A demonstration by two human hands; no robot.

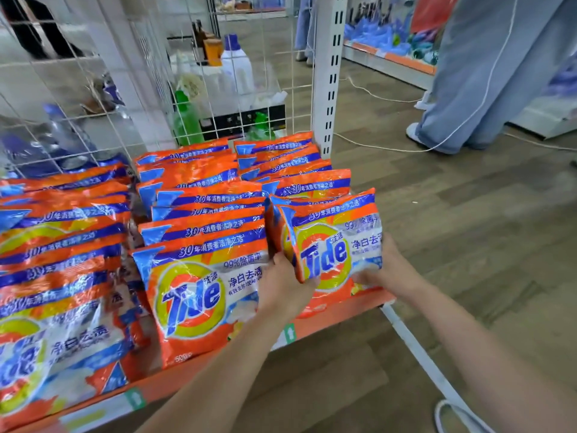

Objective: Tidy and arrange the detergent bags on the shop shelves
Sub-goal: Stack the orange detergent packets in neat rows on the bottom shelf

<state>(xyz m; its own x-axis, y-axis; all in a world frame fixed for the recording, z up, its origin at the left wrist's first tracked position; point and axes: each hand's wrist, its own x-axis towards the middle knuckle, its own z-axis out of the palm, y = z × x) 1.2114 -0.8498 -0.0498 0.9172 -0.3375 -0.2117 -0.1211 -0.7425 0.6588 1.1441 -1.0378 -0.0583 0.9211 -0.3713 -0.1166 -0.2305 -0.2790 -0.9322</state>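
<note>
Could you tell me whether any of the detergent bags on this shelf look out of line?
Yes. The front orange plastic detergent bag of the rightmost row, gripped by the left hand and right hand, is twisted askew, unlike the middle row's front bag.

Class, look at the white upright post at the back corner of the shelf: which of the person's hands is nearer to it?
Right. The right hand holds the front bag's outer edge, on the side where the post stands; the left hand grips the bag's inner edge, farther over.
</note>
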